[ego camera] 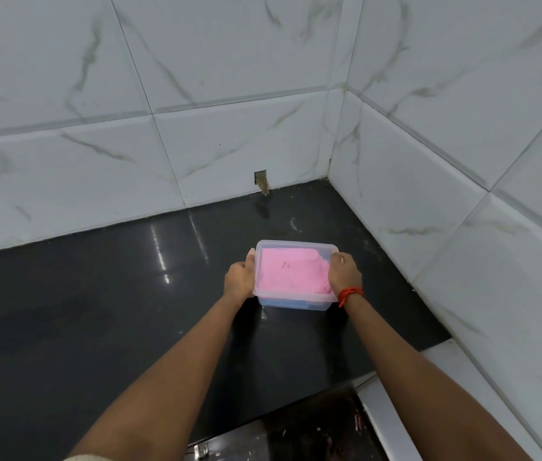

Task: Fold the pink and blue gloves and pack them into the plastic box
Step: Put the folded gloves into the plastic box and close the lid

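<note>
We see a clear plastic box (296,299), rectangular with rounded corners and a thin rolled rim, sitting on a glossy black stone counter (96,311) that mirrors streaks of light. Through its translucent walls the pink gloves (288,271) show as a soft, matte, folded layer filling the top, marked with a small dark scribble; beneath them, along the near wall, a band of the blue gloves (284,302) lies at the bottom. Whether a lid is on the box we cannot tell.

Our left hand (239,277) clasps the left side of the box, its thumb lying up along the rim. Our right hand (344,271) clasps the right side, fingers curled over the edge, with a red thread (349,294) tied round the wrist. The two hands are apart, one on each short end, and both forearms reach straight out from the near edge.

Beyond and to the right rise glossy white tiles (229,61) veined in grey, meeting in a corner, with a small square hole (262,181) cut at the foot of the far wall.
</note>
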